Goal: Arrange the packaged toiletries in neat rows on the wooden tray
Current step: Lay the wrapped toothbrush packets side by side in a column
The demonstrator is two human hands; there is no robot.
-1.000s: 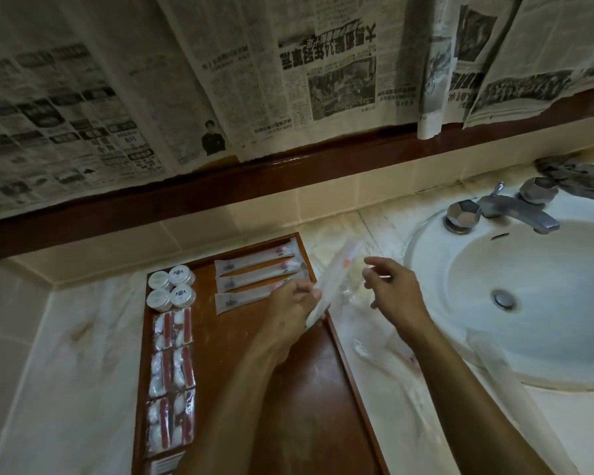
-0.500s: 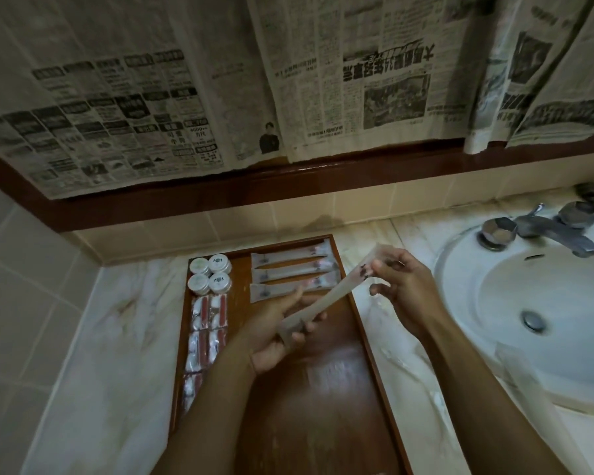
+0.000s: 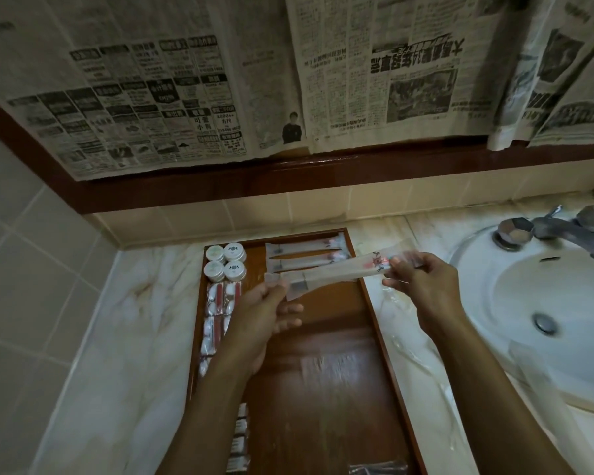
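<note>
Long toothbrush packet [image 3: 336, 272] pinched at both ends, left hand [image 3: 266, 303] and right hand [image 3: 422, 279], above wooden tray [image 3: 326, 371]. Could land crooked across packets [image 3: 306, 253] just beyond, nudging that row askew, if lowered tilted.

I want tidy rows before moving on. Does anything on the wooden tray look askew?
On the wooden tray the laid rows look straight. Only the long packet slants, held above it between the left hand and right hand, not yet placed.
</note>
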